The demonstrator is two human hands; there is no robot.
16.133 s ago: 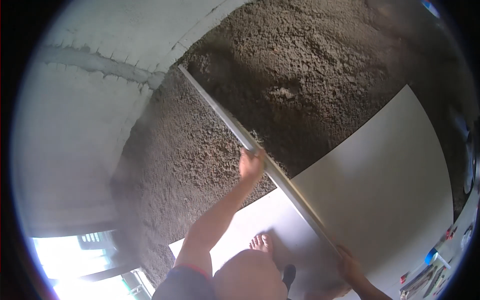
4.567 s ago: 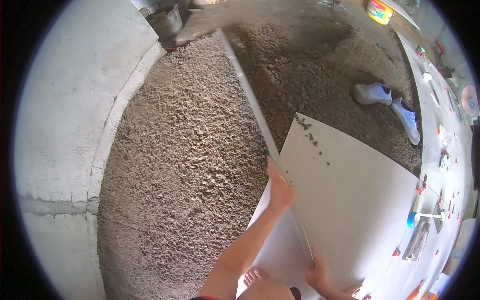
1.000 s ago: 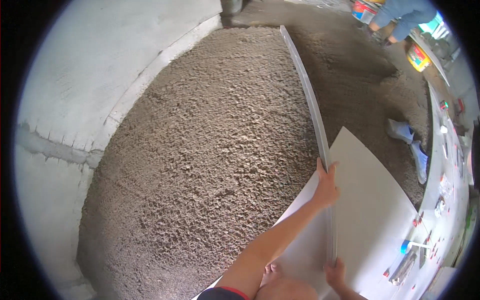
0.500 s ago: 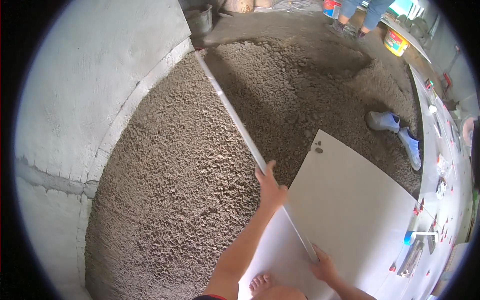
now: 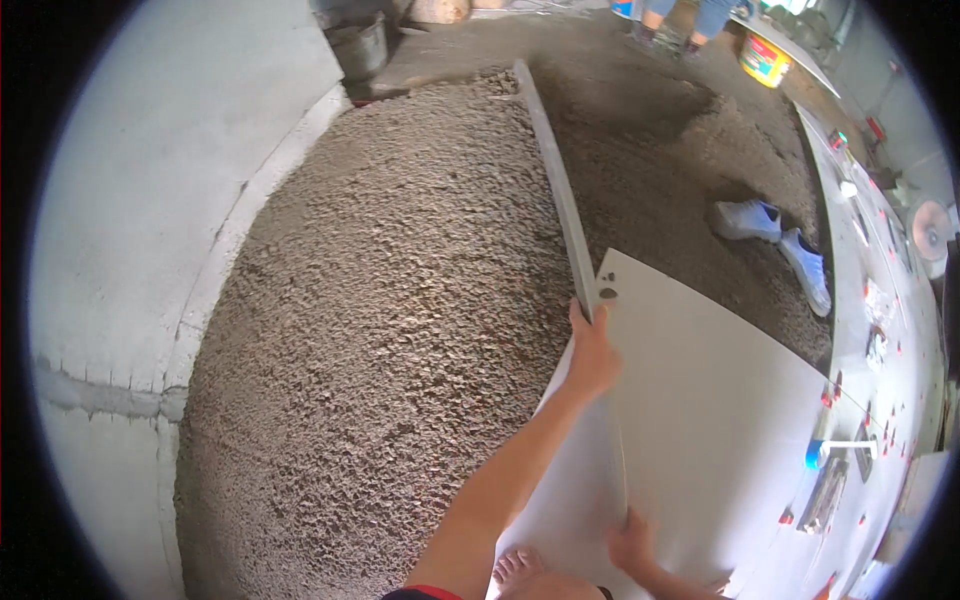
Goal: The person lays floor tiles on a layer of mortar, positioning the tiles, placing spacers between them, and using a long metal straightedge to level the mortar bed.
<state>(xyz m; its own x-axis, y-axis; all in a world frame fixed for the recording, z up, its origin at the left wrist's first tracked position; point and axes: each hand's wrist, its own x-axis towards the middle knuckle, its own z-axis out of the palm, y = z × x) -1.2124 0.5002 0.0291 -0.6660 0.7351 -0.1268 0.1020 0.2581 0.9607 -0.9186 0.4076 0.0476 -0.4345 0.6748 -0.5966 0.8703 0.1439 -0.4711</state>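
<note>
A long, pale metal straightedge point(image 5: 556, 180) lies slantwise across the rough grey-brown mortar bed point(image 5: 400, 270), its far end well up the bed. Partway along it, my left hand point(image 5: 594, 358) is closed around the bar, beside the corner of a large white tile point(image 5: 710, 370). Closer to me, my right hand point(image 5: 632, 543) is closed on the bar's near end, over the white tiles. Loose, darker mortar point(image 5: 650, 190) lies right of the straightedge. A few small crumbs of mortar rest on the tile's far corner.
A pale wall point(image 5: 180, 180) bounds the bed at left. White shoes point(image 5: 803, 270) stand on loose mortar at right. Beyond them are laid tiles with red clips, a blue-and-white tool point(image 5: 816, 454) and a fan point(image 5: 931, 230). Farther back are buckets point(image 5: 765, 62) and another person's legs point(image 5: 690, 18).
The straightedge's far end has swung rightward, away from the wall, and my left hand has moved right with it. More of the mortar left of the bar looks level. The view has shifted slightly.
</note>
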